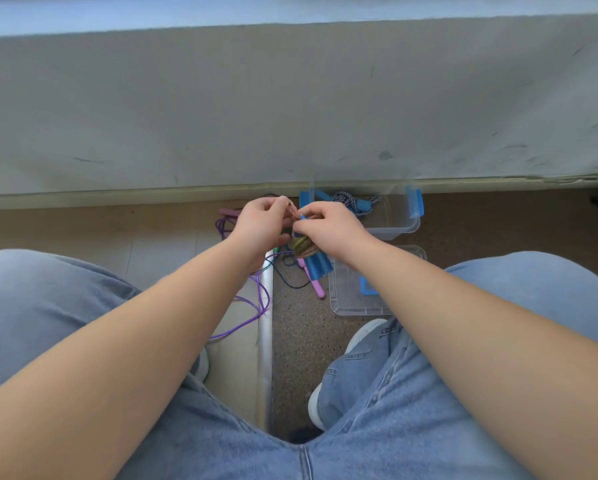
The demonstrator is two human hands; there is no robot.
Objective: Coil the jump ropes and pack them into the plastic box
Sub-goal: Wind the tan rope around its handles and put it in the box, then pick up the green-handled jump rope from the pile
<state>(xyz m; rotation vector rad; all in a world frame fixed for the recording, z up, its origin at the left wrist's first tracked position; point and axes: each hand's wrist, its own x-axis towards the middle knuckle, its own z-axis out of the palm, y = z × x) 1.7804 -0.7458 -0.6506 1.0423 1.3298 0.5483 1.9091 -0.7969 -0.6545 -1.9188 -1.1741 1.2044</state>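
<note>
1. Sitting with knees apart, a person holds a coiled rope (302,245) above the floor. The left hand (261,225) and right hand (328,226) both pinch its loose end, probably to tie off the coil.
2. The plastic box (405,227) stands open at the floor's far edge against the wall, within reach. A blue rope (354,202) is already inside.
3. The lid (349,303) lies nearer; a purple rope (266,299) sprawls uncoiled to the left.

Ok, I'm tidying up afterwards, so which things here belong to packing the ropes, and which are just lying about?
Part of the job: left hand, right hand, the coiled rope they hold, purple rope on the floor, plastic box, braided rope inside it, box lid.
Just there: metal floor strip, shoe, wall.
</note>
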